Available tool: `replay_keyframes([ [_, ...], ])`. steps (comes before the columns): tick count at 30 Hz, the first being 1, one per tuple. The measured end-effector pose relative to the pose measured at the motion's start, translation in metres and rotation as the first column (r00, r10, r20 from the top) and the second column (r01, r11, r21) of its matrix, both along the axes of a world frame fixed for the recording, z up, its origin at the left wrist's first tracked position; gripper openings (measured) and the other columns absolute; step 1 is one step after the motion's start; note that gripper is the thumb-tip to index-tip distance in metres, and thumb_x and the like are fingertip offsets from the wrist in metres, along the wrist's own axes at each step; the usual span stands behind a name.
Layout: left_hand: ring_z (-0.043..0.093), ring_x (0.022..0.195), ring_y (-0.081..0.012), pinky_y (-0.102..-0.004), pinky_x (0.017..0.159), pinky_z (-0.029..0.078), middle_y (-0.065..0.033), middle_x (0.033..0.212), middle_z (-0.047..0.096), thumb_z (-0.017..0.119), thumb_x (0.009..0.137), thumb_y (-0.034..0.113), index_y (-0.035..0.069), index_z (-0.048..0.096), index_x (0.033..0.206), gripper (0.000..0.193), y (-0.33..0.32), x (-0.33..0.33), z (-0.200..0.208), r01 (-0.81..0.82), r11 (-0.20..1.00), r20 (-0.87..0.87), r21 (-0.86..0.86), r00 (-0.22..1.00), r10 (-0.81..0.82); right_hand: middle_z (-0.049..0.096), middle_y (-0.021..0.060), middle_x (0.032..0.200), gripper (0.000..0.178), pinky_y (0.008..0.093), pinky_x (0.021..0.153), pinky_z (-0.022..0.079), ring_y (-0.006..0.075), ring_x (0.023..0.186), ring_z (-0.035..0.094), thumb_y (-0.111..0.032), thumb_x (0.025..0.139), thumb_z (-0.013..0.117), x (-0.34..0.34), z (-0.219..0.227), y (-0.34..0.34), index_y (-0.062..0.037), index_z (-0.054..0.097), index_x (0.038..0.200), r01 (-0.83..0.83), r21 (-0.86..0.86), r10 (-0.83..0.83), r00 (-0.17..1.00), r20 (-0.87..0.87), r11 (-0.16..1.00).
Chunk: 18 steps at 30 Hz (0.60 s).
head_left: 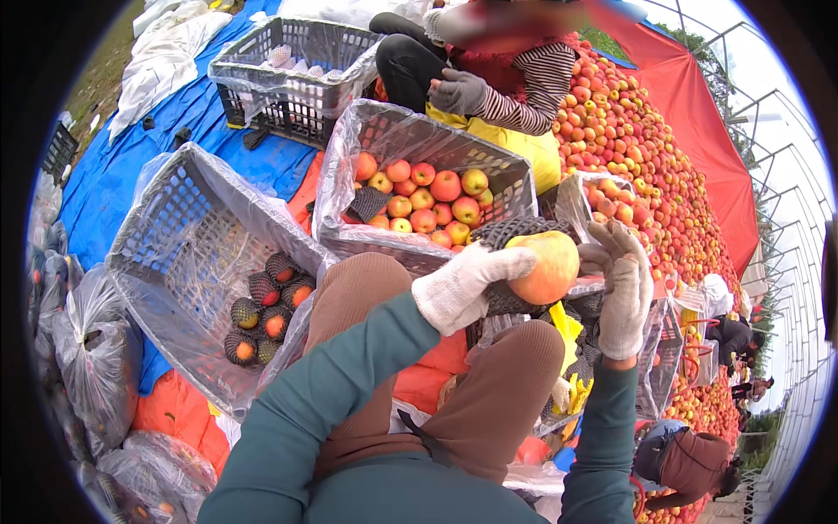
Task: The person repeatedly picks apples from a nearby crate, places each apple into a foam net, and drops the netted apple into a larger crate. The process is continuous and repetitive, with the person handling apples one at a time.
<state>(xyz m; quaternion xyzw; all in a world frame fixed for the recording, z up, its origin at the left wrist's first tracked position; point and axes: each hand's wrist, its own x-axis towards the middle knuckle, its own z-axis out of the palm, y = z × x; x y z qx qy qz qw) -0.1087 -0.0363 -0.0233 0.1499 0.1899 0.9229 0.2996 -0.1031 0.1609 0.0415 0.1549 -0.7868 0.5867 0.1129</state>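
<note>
My left hand (456, 286), in a white knit glove, grips a large yellow-red apple (550, 269) above my knees. A black foam net sleeve (515, 232) is bunched behind the apple and under my left fingers; how far it covers the fruit is hidden. My right hand (623, 293), gloved too, is raised at the apple's right side with its fingers stretched out. Its fingertips are near the fruit, and I cannot tell whether they touch it. In front of my knees, a lined crate (336, 196) holds bare apples (422, 194) and a dark net sleeve.
At left, a tilted lined crate (131, 271) has several netted apples (272, 307) in it. Another black crate (288, 118) stands farther back. A co-worker's gloved hand (459, 93) shows beyond the apples. A huge apple heap (646, 166) lies right; plastic bags (98, 354) lie left.
</note>
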Motion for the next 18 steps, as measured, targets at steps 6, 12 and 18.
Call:
replay_keyframes([
  [6,0.054,0.106,-0.0295,-0.0428,0.091,0.045,-0.0155,0.120,0.051,0.065,0.074,0.029,-0.001,0.039,0.126,0.065,-0.026,0.062,0.012,0.029,0.996,0.069,0.086,0.997,-0.035,0.049,0.0097,0.119,0.043,0.0285,0.094,0.040,0.0197,0.110,0.048,-0.001,0.082,0.051,0.062,-0.103,-0.029,-0.0044,0.041,0.124,0.137,-0.771,0.417,0.775,0.475,0.622],
  [12,0.048,0.114,-0.0224,-0.0366,0.095,0.040,-0.0119,0.126,0.048,0.075,0.060,0.017,-0.001,0.037,0.128,0.081,-0.070,0.108,0.013,0.104,0.991,-0.035,-0.082,0.994,-0.107,0.046,0.0069,0.127,0.052,0.0327,0.094,0.042,0.0185,0.113,0.048,-0.020,0.083,0.061,0.113,-0.114,-0.057,-0.0064,0.039,0.128,-0.060,-0.713,0.603,0.584,0.543,0.699],
  [18,0.047,0.111,-0.0170,-0.0313,0.097,0.037,-0.0095,0.120,0.049,0.072,0.064,0.013,-0.001,0.039,0.126,0.072,-0.095,0.128,-0.002,-0.062,0.970,0.016,-0.237,0.998,0.067,0.053,0.0050,0.083,0.017,0.0233,0.069,0.040,0.0097,0.074,0.049,0.000,0.069,0.055,0.109,-0.037,-0.074,-0.0063,0.047,0.083,0.099,-0.547,0.201,0.864,0.462,0.831],
])
